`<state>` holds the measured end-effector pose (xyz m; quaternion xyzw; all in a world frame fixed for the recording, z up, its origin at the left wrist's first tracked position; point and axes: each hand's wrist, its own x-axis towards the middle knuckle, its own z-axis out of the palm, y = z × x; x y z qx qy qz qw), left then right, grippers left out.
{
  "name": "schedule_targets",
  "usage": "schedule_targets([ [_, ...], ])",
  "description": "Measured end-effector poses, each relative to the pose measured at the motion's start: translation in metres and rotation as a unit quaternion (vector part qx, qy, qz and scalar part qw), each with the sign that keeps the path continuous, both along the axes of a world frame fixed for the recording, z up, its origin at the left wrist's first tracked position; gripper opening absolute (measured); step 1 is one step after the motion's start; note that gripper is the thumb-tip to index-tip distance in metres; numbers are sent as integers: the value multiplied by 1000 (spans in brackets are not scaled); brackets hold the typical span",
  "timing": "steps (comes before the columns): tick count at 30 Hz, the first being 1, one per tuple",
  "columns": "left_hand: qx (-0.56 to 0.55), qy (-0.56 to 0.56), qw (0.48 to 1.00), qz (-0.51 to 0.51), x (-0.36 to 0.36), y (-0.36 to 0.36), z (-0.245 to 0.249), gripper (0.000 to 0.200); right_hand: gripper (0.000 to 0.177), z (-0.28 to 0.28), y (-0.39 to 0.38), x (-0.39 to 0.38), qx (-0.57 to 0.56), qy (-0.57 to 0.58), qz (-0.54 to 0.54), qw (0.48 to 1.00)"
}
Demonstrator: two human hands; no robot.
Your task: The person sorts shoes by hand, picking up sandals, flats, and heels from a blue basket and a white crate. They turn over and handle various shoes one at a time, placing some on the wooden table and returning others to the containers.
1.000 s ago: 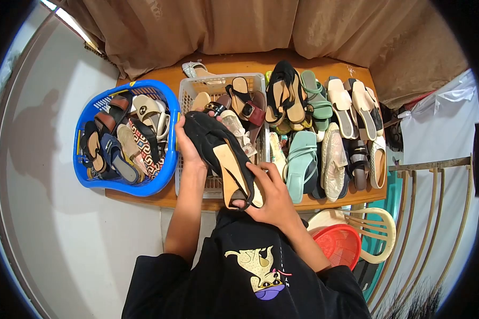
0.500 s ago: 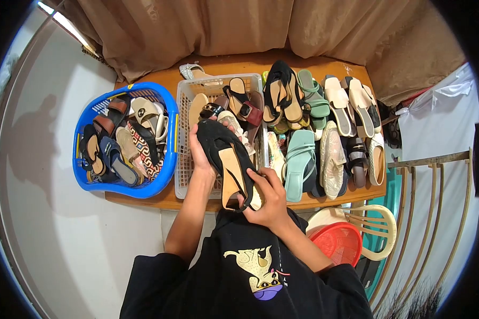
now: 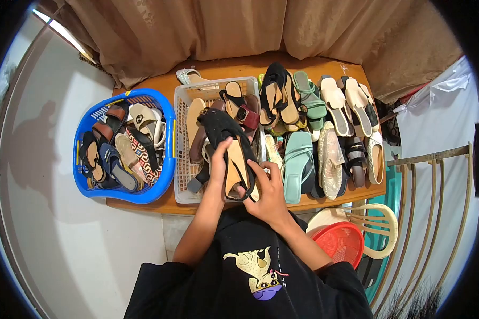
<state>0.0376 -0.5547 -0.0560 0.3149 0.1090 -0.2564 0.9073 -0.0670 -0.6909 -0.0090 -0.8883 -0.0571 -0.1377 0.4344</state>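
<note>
A black slingback shoe (image 3: 223,129) with a tan insole is held in front of my chest, toe pointing away from me. My left hand (image 3: 220,164) grips its left side near the middle, thumb on the edge of the insole. At the heel end, my right hand (image 3: 267,187) has its fingers closed around the strap and back rim. The shoe is over the near part of a white plastic basket (image 3: 184,200) with several sandals in it, among them a dark block-heeled one (image 3: 198,179) and a red-strapped one (image 3: 248,115).
To the left stands a blue laundry basket (image 3: 171,154) full of sandals. Rows of footwear, including a mint-green slide (image 3: 298,167), cover the right of the wooden table (image 3: 239,65). A red basket (image 3: 339,242) rests on a cream plastic chair (image 3: 391,229) at the lower right.
My left hand has shifted from the toe end down to the shoe's left side. The shoe is slightly lower and to the right; my right hand stays at the heel.
</note>
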Motion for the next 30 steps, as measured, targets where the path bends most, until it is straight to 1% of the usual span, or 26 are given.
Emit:
schedule_targets([
  [1,51,4,998,-24,0,-1,-3,55,70,0,-1,0,0,0,-1,1000],
  [2,157,2,988,2,-4,-5,-7,50,72,-1,-2,0,23,26,-11,999],
  [3,262,-1,965,28,-7,-12,1,44,74,-1,-4,0,46,50,-22,997],
  [4,263,-13,965,17,-8,-14,5,49,83,-3,-7,-1,64,90,-14,994],
  [5,263,-14,964,15,-6,-18,2,49,83,-2,-12,0,65,89,-16,994],
  [7,262,-3,963,63,1,-27,-2,47,86,3,-23,4,92,62,50,993],
  [8,227,-29,972,48,5,-28,-3,44,91,3,-31,7,115,65,83,988],
  [9,228,-29,972,45,11,-33,-8,44,91,0,-38,10,115,66,81,988],
  [10,237,-64,968,44,18,-40,-15,43,91,-4,-44,15,237,77,71,966],
  [11,247,-98,963,42,24,-48,-21,43,91,-9,-48,20,356,88,59,929],
  [12,231,-118,963,71,28,-63,-14,48,88,-14,-50,28,315,99,2,944],
  [13,302,-104,945,73,37,-76,-16,53,82,-11,-52,39,274,104,-36,956],
  [15,340,-213,914,63,58,-98,-16,58,79,-8,-69,64,240,80,-40,967],
  [16,359,-229,905,11,74,-104,-11,62,79,1,-81,76,244,99,-43,964],
  [17,364,-260,894,-21,86,-110,-6,71,79,6,-94,88,219,107,-57,968],
  [19,416,-386,823,-21,111,-119,3,75,77,5,-122,117,339,132,-62,929],
  [21,415,-441,795,-20,127,-124,16,71,72,5,-149,147,416,142,-76,895],
  [22,447,-465,764,-27,137,-124,12,66,68,4,-159,161,416,144,-92,893],
  [23,440,-453,774,-39,146,-125,4,67,65,1,-162,175,400,150,-128,895],
  [25,446,-401,799,-43,157,-129,-24,70,61,0,-166,194,302,139,-147,931],
  [27,366,-316,874,-42,163,-138,-74,72,61,-26,-170,209,177,130,-145,965],
  [28,382,-304,871,-50,160,-138,-78,75,61,-33,-165,218,120,154,-139,971],
  [29,381,-305,871,-49,158,-141,-81,75,65,-41,-158,215,60,203,-138,967],
  [30,296,-257,920,-22,155,-147,-79,76,66,-54,-152,214,33,152,-145,977],
])
